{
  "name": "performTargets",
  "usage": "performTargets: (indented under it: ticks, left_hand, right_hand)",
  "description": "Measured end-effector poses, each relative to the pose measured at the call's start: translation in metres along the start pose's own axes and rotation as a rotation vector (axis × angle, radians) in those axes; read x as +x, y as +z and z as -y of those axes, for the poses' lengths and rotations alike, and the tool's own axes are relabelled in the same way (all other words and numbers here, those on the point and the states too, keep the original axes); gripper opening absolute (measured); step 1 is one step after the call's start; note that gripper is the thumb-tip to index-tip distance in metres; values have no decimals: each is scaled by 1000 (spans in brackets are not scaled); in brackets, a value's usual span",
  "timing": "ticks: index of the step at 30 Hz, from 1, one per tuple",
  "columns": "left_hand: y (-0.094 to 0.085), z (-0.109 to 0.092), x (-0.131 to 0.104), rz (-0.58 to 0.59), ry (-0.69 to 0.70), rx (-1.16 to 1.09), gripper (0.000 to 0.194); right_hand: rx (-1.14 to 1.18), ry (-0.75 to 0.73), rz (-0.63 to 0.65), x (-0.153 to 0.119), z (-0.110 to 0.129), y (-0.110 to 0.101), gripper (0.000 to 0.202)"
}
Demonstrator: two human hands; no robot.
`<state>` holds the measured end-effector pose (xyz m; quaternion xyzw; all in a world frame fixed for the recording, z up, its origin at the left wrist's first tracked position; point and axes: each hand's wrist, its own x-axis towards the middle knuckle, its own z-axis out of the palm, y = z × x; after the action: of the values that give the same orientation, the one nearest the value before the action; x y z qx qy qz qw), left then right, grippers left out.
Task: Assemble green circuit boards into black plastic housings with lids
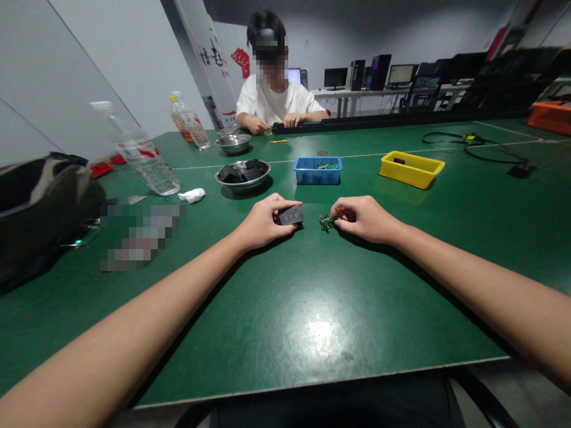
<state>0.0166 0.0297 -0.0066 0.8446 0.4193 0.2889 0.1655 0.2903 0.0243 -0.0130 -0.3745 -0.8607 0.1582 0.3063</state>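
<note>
My left hand (263, 223) is closed around a small black plastic case (291, 216), thumb and fingers on its sides; raised lettering shows on the face turned toward me. A short gap to the right, my right hand (366, 219) pinches a small green circuit board (328, 222) with thin parts or pins sticking out at its left end. Both hands are low over the green table (312, 285). Beyond them stands a blue bin (317, 175) holding small green boards. A steel bowl (244, 185) filled with black plastic pieces is behind my left hand.
A yellow bin (408, 173) with a black piece inside stands beyond my right hand. On the left are a water bottle (149, 166), crumpled tissue (192, 195) and a dark bag (49, 208). A black cable (482, 142) lies far right. Another person (282, 101) sits opposite.
</note>
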Motion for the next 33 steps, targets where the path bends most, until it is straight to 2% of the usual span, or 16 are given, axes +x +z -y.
performTargets:
  ticks: [33]
  left_hand:
    - [1, 1, 0, -8, 32, 24, 47]
  right_hand:
    - [18, -7, 2, 0, 0, 1, 10]
